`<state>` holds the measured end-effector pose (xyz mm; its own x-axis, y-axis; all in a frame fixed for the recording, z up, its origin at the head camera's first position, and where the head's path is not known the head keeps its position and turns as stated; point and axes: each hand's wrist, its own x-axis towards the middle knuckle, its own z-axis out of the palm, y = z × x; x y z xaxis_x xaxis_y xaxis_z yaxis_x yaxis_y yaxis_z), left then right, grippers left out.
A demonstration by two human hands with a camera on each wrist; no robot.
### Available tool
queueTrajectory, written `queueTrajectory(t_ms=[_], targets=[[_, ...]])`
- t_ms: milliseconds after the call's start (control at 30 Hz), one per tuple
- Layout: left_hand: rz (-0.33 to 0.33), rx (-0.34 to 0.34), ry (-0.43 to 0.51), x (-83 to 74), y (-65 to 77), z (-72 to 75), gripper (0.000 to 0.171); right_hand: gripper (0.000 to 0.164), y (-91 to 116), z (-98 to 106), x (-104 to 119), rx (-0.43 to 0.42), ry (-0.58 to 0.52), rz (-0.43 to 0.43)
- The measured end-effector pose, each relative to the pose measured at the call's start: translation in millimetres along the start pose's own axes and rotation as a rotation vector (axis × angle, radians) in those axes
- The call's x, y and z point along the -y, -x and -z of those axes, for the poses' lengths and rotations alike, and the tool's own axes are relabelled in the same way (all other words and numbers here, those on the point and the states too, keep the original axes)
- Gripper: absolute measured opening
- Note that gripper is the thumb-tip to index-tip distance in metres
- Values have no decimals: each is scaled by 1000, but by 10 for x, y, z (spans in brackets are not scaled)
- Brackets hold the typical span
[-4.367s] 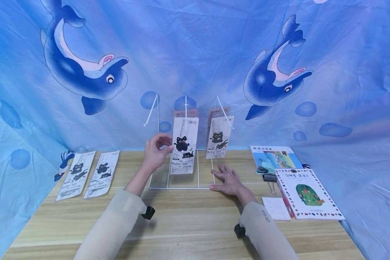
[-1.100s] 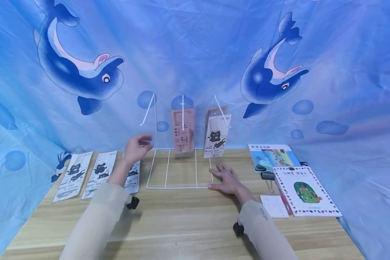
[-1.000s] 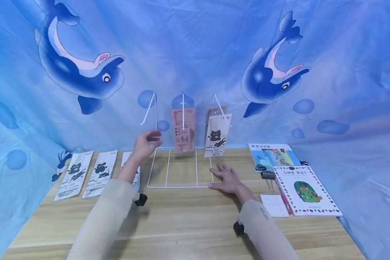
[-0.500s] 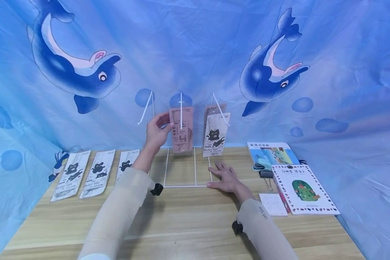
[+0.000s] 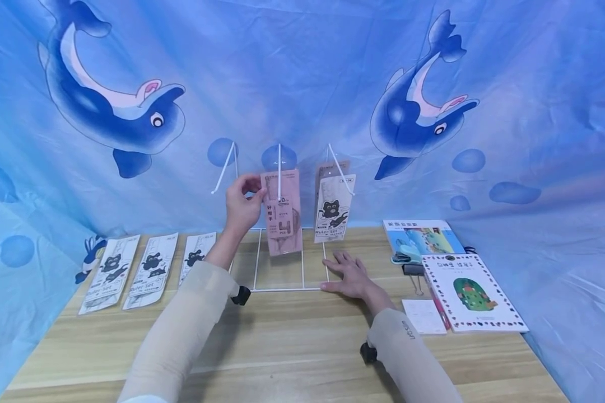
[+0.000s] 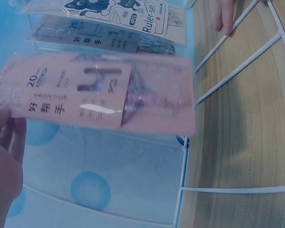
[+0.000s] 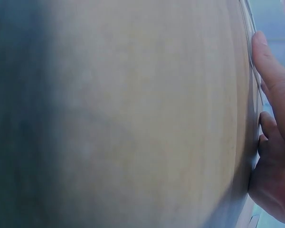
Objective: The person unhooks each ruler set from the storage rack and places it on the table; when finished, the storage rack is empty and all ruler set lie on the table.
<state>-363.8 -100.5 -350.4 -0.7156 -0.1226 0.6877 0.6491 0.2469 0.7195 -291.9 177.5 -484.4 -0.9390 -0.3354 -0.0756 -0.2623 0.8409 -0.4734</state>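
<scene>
My left hand [image 5: 244, 208] pinches the left edge of a pink ruler set packet [image 5: 284, 224] near its top. The packet overlaps the middle hook of a white wire display rack [image 5: 257, 258] and tilts a little. In the left wrist view the see-through pink packet [image 6: 156, 95] stretches away from the fingers, with rulers visible inside. My right hand [image 5: 350, 276] rests with spread fingers on the rack's base at its right front corner. On the right hook hangs a white ruler set packet [image 5: 334, 210] with black cats, in front of another pink packet [image 5: 322, 173].
Several white cat ruler sets, among them the nearest packet [image 5: 196, 254], lie on the table's left side, partly behind my left arm. Books [image 5: 476, 319], a binder clip [image 5: 412, 270], a light-blue stapler-like item [image 5: 407, 254] and a paper pad [image 5: 423, 317] lie right. A curtain [image 5: 302, 73] hangs behind.
The white ruler set from the middle hook now lies on the table at left. My left hand has returned to the rack, gripped the pink packet and drawn it forward. My right hand stays put.
</scene>
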Motion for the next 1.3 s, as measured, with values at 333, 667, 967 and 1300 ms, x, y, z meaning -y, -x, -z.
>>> queueTrajectory(t_ms=[333,667,967,1300], targets=[[37,103,42,-185,91,118,26,73,-2,-2,0,7,7,-6],[67,315,185,-265,185,409,27,74,-17,13,-16,12,1,1],[98,470,234,-393,235,546,22,75,-45,0,-41,16,18,-11],[133,579,236,-573,285,697,23,75,-29,-17,-23,20,20,-19]])
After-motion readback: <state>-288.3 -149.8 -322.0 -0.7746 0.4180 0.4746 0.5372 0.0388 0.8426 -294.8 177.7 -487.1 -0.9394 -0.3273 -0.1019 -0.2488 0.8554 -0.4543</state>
